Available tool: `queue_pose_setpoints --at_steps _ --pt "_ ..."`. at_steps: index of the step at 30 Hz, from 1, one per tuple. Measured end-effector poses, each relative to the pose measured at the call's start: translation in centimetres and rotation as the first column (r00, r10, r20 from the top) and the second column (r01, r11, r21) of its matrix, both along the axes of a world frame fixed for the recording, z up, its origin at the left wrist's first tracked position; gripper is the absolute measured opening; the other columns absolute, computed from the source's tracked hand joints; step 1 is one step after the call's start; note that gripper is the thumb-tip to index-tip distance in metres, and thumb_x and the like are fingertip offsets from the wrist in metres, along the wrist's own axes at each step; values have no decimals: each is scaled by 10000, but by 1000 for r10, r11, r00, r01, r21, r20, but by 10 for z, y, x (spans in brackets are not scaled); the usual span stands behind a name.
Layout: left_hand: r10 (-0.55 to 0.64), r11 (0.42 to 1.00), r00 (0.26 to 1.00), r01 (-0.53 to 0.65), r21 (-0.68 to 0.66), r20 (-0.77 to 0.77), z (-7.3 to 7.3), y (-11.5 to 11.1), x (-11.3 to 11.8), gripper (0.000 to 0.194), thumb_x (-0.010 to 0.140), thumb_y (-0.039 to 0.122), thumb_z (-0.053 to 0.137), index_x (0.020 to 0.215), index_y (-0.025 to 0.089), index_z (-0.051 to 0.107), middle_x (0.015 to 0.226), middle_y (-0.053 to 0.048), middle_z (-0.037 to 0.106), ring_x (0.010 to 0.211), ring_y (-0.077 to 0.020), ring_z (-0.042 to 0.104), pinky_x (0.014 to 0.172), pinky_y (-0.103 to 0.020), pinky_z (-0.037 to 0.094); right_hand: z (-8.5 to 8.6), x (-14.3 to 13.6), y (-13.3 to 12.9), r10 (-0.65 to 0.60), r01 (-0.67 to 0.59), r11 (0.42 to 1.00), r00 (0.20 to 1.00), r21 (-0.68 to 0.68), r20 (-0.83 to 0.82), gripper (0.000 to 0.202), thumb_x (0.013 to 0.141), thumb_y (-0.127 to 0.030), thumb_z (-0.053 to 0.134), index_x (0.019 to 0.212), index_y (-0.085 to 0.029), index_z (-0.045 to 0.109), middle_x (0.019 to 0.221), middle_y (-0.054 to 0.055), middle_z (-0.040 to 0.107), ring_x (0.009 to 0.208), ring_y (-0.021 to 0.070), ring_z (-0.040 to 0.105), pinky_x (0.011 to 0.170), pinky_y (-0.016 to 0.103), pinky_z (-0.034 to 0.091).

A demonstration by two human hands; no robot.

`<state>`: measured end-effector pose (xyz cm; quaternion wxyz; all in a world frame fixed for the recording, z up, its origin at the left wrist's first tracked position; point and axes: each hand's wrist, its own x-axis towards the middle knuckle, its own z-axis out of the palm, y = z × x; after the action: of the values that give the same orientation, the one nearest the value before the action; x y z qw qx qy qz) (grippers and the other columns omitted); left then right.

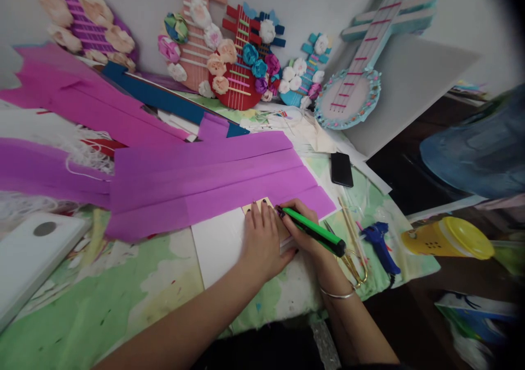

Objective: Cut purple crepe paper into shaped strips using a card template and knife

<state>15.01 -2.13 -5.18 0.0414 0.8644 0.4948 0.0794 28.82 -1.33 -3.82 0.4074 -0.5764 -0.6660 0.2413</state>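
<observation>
My right hand (301,225) is closed round a thick green marker (314,230) with a black end, its tip hidden by my fingers. Beside it, my left hand (262,238) lies flat with its fingers stretched over a small beige card (267,201). The card rests partly on a white sheet (217,244) and at the edge of purple crepe paper (209,175). Part of the card is hidden under my left fingers. A silver bangle circles my right wrist.
Right of my hands lie gold scissors (353,269), wooden sticks (350,222), a blue glue gun (381,247), a yellow cup (447,237) and a black phone (342,169). Decorated paper guitars (241,80) lean against the wall. A white box (33,260) sits left.
</observation>
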Motion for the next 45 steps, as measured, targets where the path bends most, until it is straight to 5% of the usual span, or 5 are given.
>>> queue_pose_setpoints --at_steps 5,45 --pt "0 1000 1000 0 17 8 -1 0 -1 1005 776 713 460 1427 -45 357 1492 -290 315 1378 -507 195 1110 -637 80 4 -3 -2 45 -45 999 999 -7 -26 164 848 -217 553 1000 -229 612 933 24 679 860 187 643 795 314 503" --pt "-8 998 1000 8 56 -3 -5 -1 -2 1001 797 729 399 1427 -48 348 1494 -304 296 1381 -498 202 1099 -627 135 -6 8 -19 11 -11 1000 1000 14 -9 206 797 -141 563 976 -234 602 857 -5 667 769 164 631 713 287 496"
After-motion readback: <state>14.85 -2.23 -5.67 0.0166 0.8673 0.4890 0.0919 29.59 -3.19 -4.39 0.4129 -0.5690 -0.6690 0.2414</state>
